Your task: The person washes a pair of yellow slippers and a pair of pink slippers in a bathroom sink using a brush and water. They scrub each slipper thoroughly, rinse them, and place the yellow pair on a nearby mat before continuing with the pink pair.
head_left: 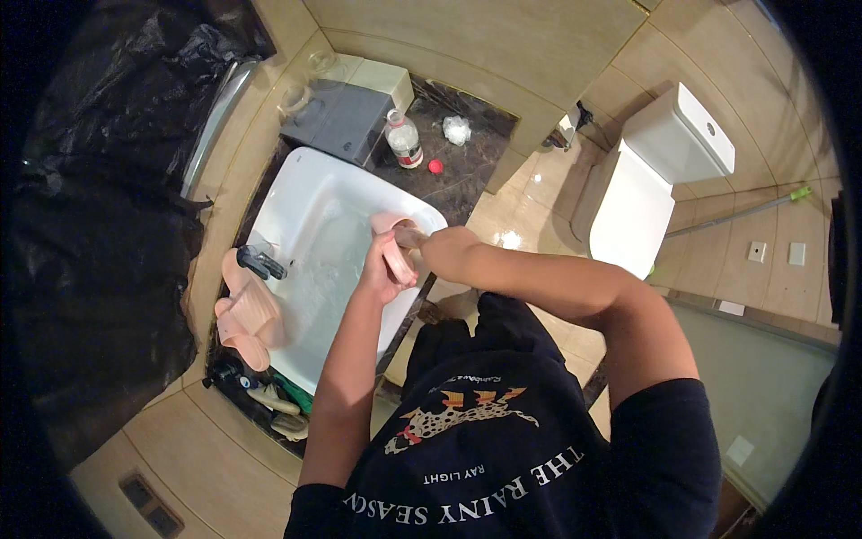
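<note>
Over the right side of a white sink (421, 203), I hold a pink slipper (391, 221). My left hand (382, 277) is wrapped round it. My right hand (445, 254) is closed against its opening, and a greyish-brown thing (410, 238) sticks out of the fist into the slipper; its kind cannot be made out. Cloudy water (328, 278) lies in the sink. Another pink slipper (251, 316) rests on the sink's left rim, beside the dark faucet (262, 261).
Behind the sink stand a clear bottle (403, 142), its red cap (435, 166), crumpled clear plastic (456, 130) and a grey box (337, 121). Brushes and bottles (260, 388) crowd the left counter corner. A white toilet (633, 211) and a long-handled tool (745, 211) are at the right.
</note>
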### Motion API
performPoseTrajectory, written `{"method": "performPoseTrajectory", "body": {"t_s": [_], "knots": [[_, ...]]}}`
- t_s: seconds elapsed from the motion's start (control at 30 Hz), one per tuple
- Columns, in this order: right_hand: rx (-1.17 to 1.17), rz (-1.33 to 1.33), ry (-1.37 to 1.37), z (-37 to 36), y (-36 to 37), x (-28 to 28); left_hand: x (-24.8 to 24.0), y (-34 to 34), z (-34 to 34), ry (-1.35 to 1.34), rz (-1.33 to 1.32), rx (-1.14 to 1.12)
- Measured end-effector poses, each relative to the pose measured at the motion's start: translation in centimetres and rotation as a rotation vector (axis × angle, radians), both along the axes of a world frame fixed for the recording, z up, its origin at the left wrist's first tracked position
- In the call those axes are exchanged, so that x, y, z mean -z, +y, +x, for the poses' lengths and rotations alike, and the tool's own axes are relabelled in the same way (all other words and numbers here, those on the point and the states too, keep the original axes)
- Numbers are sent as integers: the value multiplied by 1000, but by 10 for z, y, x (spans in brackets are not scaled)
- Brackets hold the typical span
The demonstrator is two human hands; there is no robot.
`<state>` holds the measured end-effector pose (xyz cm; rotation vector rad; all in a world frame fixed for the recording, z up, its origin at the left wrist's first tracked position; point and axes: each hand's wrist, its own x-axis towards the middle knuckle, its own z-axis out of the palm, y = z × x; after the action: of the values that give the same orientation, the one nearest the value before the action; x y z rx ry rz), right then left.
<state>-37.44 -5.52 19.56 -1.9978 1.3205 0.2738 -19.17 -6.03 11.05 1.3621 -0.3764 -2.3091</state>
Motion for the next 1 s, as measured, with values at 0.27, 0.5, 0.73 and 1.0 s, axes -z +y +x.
{"method": "performPoseTrajectory", "body": {"t_s": [0.27, 0.5, 0.73, 1.0], "knots": [[113, 36, -54, -12, 8, -41, -4, 17, -15, -17, -52, -36], [116, 121, -29, -4, 10, -4, 9, 23, -11, 20, -86, -42], [78, 45, 13, -13, 12, 0, 7, 29, -21, 8, -107, -91], [-17, 34, 128, -20, 28, -8, 22, 32, -26, 10, -110, -160]]}}
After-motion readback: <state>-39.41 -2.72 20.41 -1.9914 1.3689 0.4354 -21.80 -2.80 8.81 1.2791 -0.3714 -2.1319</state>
